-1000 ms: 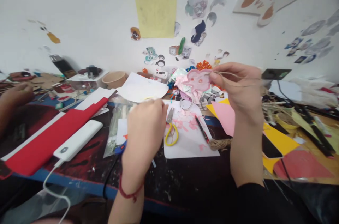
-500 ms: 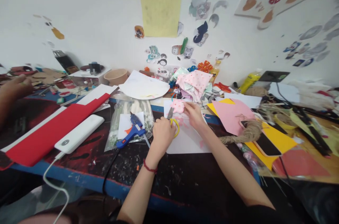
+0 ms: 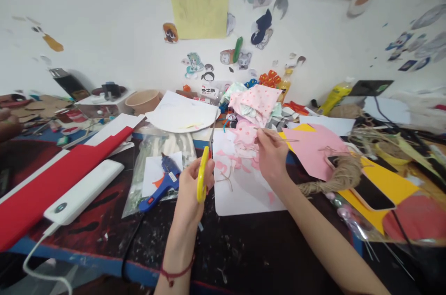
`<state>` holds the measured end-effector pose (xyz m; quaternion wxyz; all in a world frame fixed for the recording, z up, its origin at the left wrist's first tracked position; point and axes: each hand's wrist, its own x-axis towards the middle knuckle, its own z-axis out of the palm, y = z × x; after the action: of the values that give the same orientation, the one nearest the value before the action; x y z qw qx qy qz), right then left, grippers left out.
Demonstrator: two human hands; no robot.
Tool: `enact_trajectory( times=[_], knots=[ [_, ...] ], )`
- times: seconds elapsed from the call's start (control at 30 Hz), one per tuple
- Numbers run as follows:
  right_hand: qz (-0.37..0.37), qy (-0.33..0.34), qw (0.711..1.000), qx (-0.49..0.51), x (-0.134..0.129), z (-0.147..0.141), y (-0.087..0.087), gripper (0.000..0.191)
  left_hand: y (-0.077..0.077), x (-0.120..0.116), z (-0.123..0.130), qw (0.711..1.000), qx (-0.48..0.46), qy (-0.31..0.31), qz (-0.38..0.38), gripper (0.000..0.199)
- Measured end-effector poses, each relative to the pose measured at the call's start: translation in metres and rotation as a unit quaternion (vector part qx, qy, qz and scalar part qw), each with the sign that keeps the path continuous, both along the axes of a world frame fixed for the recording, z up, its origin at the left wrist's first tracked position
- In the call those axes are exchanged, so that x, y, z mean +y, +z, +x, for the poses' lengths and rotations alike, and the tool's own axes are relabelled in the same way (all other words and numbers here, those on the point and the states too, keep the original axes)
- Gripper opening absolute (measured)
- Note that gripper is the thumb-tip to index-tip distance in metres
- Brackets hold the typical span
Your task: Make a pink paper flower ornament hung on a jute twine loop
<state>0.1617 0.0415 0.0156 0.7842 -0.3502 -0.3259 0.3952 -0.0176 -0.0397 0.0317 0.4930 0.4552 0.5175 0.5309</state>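
Yellow-handled scissors (image 3: 202, 174) are in my left hand (image 3: 195, 183), their blades pointing up and away over the left edge of a white sheet (image 3: 244, 197). My right hand (image 3: 273, 153) pinches a thin brown piece of twine (image 3: 287, 140) between thumb and fingers, above the sheet's right side. Between the hands, pink fabric pieces (image 3: 244, 134) lie on the sheet's far part, with smaller pink scraps nearer. A short bit of twine (image 3: 226, 180) rests on the sheet close to the scissors.
A blue glue gun (image 3: 162, 188) lies on a plastic bag at left, beside a white power bank (image 3: 83, 192) and red paper (image 3: 66, 169). Rightward are pink paper (image 3: 313, 146), a twine bundle (image 3: 343, 176) and a phone (image 3: 374, 193). Another person's hand (image 3: 9, 125) shows far left.
The pink fabric piece has left my right hand, which now holds twine. My left hand with the scissors has moved left and nearer. The view has shifted slightly.
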Motion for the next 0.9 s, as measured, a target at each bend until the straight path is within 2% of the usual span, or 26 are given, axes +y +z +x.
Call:
enact_trajectory(
  times=[0.07, 0.13, 0.23, 0.33, 0.4, 0.47, 0.53, 0.6, 0.77, 0.9],
  knots=[
    [0.014, -0.016, 1.000, -0.003, -0.003, 0.002, 0.005, 0.021, 0.003, -0.010, 0.011, 0.996, -0.060, 0.035, 0.057, 0.041],
    [0.023, -0.020, 0.999, -0.012, -0.007, 0.004, 0.008, 0.018, 0.005, -0.017, 0.021, 0.994, -0.048, 0.035, 0.095, 0.034],
    [0.051, -0.014, 0.998, -0.035, -0.011, 0.005, 0.010, 0.012, 0.005, -0.020, 0.033, 0.995, -0.021, 0.019, 0.092, 0.032],
    [0.072, -0.008, 0.997, -0.031, -0.014, 0.005, 0.011, 0.008, 0.000, -0.017, 0.040, 0.997, -0.002, 0.032, 0.075, 0.032],
    [0.071, -0.011, 0.997, -0.022, -0.014, 0.005, 0.011, 0.009, -0.004, -0.015, 0.041, 0.996, 0.044, 0.025, 0.070, 0.033],
    [0.064, -0.015, 0.998, -0.022, -0.014, 0.006, 0.011, 0.011, -0.010, -0.015, 0.040, 0.989, 0.136, 0.020, 0.063, 0.039],
    [0.055, -0.014, 0.998, -0.024, -0.015, 0.006, 0.012, 0.015, -0.016, -0.015, 0.038, 0.969, 0.238, 0.029, 0.065, 0.051],
    [0.053, -0.004, 0.999, -0.013, -0.015, 0.007, 0.012, 0.017, -0.020, -0.015, 0.036, 0.951, 0.299, 0.037, 0.072, 0.058],
    [0.082, 0.039, 0.996, -0.021, -0.017, 0.008, 0.013, 0.016, -0.023, -0.015, 0.034, 0.945, 0.318, 0.031, 0.068, 0.049],
    [0.074, 0.070, 0.995, -0.023, -0.018, 0.007, 0.013, 0.014, -0.022, -0.016, 0.035, 0.950, 0.304, 0.037, 0.069, 0.049]
  ],
)
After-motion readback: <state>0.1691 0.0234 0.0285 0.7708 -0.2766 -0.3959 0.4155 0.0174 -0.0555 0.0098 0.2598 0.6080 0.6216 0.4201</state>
